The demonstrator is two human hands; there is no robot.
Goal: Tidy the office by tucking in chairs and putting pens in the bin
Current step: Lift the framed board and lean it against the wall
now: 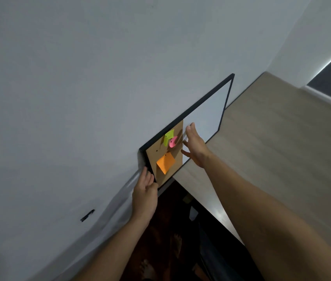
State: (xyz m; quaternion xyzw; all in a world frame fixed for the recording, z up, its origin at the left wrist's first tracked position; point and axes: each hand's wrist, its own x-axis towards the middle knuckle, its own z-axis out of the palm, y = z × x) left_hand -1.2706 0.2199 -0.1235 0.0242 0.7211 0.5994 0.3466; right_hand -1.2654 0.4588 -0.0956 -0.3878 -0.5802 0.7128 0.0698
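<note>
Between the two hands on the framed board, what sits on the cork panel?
In the head view, three pinned notes lie between the left hand and right hand: an orange note, a pink note and a green note.

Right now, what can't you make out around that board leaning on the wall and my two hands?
- Board: its near edge is hidden by the left hand in the head view.
- Right hand: palm faces away, so contact with the board is unclear.
- Under the desk: too dark.
- Pens, bin, chairs: none in view.
</note>
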